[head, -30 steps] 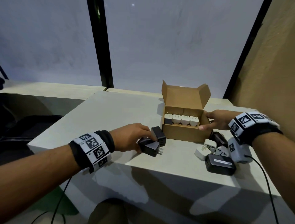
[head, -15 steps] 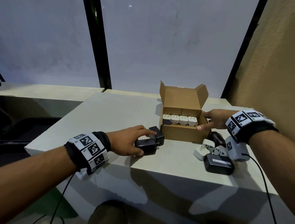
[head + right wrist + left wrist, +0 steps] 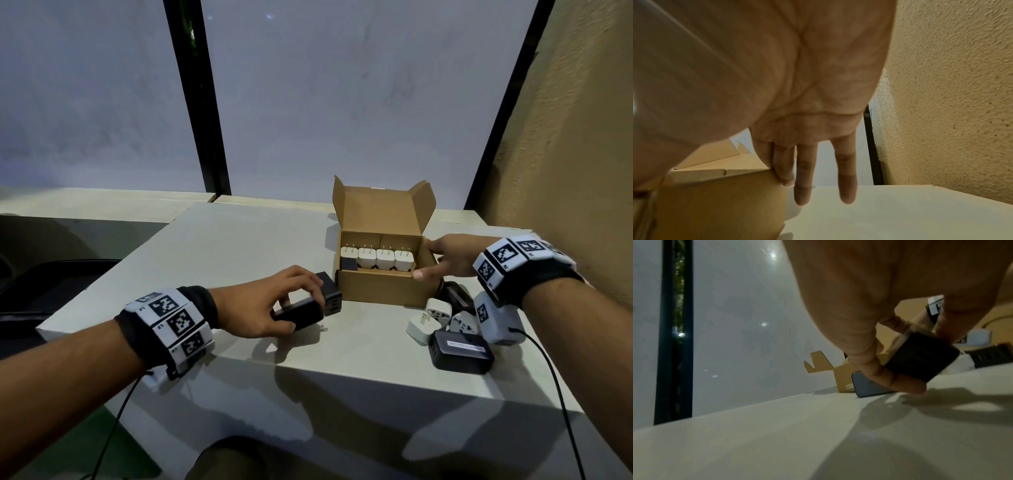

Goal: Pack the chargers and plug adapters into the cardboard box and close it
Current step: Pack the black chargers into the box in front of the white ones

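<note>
Box (image 3: 382,286) sits on the desk (image 3: 239,246), steadied by the flat right hand (image 3: 448,255); left hand (image 3: 263,305) grips a black charger (image 3: 301,313), best lifted clear, then lowered into the free row

Matt brown cardboard box (image 3: 383,287); smooth black plastic charger (image 3: 301,313)

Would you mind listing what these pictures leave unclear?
- Black charger, head view: the left hand covers its near end.
- Label on the flat black adapter, head view: too small to read.
- Cardboard box interior, right wrist view: blocked by the right hand.
</note>
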`<state>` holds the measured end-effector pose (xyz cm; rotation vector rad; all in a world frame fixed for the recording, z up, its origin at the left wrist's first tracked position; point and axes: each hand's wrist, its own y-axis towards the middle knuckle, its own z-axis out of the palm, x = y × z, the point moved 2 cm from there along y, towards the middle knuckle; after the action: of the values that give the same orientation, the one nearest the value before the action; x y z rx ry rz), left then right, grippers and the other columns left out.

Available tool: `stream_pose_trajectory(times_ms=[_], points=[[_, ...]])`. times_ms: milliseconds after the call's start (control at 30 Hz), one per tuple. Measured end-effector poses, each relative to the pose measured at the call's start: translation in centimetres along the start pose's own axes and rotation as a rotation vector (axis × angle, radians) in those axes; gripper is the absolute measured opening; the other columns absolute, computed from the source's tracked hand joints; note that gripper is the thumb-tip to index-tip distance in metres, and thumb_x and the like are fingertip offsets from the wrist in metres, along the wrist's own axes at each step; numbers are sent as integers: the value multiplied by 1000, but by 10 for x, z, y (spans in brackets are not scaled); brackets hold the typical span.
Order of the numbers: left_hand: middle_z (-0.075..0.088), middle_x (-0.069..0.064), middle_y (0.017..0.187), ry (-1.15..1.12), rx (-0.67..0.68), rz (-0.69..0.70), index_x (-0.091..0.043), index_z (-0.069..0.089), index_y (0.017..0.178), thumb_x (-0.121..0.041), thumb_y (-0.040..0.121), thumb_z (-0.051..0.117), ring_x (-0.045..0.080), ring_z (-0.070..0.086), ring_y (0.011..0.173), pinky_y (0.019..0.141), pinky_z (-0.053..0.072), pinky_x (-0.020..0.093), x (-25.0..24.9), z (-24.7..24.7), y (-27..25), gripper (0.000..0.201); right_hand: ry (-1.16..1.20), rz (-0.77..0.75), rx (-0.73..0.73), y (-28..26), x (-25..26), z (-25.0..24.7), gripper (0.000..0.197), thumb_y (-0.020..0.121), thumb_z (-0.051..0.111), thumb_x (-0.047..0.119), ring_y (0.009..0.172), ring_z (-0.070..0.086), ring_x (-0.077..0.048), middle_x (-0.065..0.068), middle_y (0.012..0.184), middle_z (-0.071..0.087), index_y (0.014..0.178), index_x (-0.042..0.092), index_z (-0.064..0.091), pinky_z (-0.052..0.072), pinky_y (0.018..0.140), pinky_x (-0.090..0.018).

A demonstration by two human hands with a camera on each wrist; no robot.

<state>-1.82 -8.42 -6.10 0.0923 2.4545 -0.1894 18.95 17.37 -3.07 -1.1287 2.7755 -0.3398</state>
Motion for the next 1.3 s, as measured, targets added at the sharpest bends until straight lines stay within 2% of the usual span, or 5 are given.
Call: stream_pose_trajectory(times_ms=[200,667,800,1067,1300], points=[[46,6,132,-453,-89,-66,-28,41,128,9,87,56,38,60,108,84,57,38,-17,-12,13,57,4,-3,-2,0,-1,0,86,80,51,70,112,58,-27,-12,124,63,139,9,45,44,95,-35],[50,-5,125,-54,-385,-98,-26,46,130,-37,65,86,11,58,94,77,53,18,-51,-19,88,78,6,-7,-13,2,-4,4,79,78,52,72,105,60,-27,-11,115,65,128,10,51,46,91,-36],[56,-4,116,-38,-429,-191,-22,49,127,-39,59,89,15,59,99,82,56,28,-46,-25,119,81,55,-22,-12,3,-6,5,79,77,55,71,104,61,-28,-11,114,66,128,11,53,46,90,-36],[63,-4,115,342,-381,-280,-28,50,122,-61,50,85,18,59,104,88,53,38,-40,-25,152,86,59,-25,-17,3,-6,5,80,77,56,71,105,60,-28,-11,115,65,127,10,52,47,92,-37],[62,-4,117,415,-351,-252,-28,54,121,-60,53,84,17,53,107,81,47,29,-46,-26,157,81,90,-34,-17,5,-6,6,75,77,57,70,106,59,-27,-9,117,64,124,11,53,46,93,-37]])
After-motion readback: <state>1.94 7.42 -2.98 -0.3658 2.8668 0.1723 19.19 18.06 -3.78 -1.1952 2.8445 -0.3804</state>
